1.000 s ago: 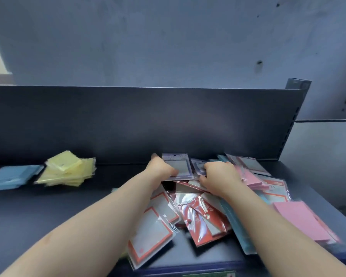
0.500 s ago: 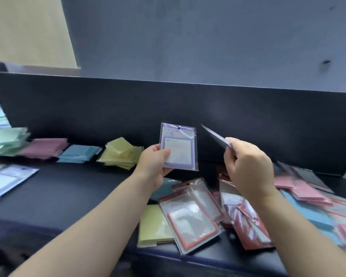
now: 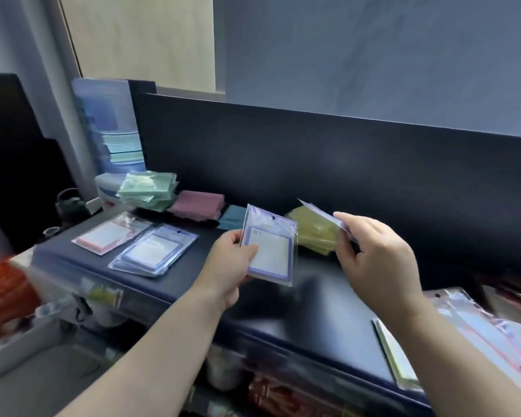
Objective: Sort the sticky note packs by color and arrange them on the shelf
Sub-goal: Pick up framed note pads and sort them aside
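My left hand point(image 3: 233, 266) grips a purple-framed sticky note pack point(image 3: 270, 251) in a clear sleeve, held above the dark shelf point(image 3: 313, 314). My right hand point(image 3: 373, 257) pinches a second purple pack point(image 3: 322, 213), seen almost edge-on. On the shelf's left end lie a stack of purple packs point(image 3: 153, 251) and a pink-framed pack point(image 3: 105, 237). Along the back sit green point(image 3: 147, 191), pink point(image 3: 197, 206), blue point(image 3: 233, 216) and yellow point(image 3: 313, 233) piles.
An unsorted heap of packs point(image 3: 487, 323) lies at the shelf's right end, with a pale pack point(image 3: 394, 359) near the front edge. The dark back panel point(image 3: 313, 164) rises behind the piles. A stack of paper goods point(image 3: 111, 130) and clutter stand left of the shelf.
My view and both hands have swung left, away from the unsorted heap, each carrying a purple pack. The sorted piles at the shelf's left end have come into view.
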Demonstrator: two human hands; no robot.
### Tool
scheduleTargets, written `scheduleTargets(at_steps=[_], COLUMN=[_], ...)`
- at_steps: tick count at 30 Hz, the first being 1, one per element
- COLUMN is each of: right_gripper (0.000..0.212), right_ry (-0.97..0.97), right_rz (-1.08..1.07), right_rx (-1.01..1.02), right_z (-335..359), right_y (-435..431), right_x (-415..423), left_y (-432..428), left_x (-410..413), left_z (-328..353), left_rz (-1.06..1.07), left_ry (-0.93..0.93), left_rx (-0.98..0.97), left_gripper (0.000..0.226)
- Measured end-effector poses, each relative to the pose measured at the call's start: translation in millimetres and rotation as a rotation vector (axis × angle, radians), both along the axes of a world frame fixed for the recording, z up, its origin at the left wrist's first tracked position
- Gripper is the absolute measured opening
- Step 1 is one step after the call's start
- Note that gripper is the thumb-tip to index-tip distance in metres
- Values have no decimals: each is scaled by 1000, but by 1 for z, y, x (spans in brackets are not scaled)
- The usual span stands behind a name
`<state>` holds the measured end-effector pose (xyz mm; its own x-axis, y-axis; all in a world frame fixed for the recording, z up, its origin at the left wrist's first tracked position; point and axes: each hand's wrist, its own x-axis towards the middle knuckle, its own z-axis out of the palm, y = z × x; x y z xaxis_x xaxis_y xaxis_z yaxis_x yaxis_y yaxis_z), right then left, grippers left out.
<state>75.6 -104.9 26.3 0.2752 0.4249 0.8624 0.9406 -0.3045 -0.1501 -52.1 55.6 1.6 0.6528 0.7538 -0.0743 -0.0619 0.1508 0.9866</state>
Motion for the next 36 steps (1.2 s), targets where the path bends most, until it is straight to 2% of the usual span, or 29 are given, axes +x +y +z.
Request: scheduleTargets(at_steps=[7,14,19,23,27,31,33,36], right_gripper=[33,31,31,33,33,28,35,42], right_ry=[13,-21,-13,-24,4,92,128,225], right_rz=[24,98,195,228,242,275,281,278], right_rx=[-55,-72,-147,-201,-273,-578,-726,-689], right_z=[-16,-26,-31,-31,-36,-44,-44,-38], right_y=[65,125,167,196,217,227,225,215], right_x=[-53,-92,-114,-127,-138,-150,-152,-146], left_y=[62,126,157,168,174,178,177,172], left_x=[-45,-88,-110,-115,-121,-127,-128,-125], left_z=[-16,-15,-16,-20,-24,-22,-20,-14], left_rz=[-14,134,197,160,178,224,237,239], left_ry=[84,134,317,523,666,599,548,484], left_rx=[54,216,435,595,735,716,721,795], left_gripper=[29,28,31,47,51,43,41,38])
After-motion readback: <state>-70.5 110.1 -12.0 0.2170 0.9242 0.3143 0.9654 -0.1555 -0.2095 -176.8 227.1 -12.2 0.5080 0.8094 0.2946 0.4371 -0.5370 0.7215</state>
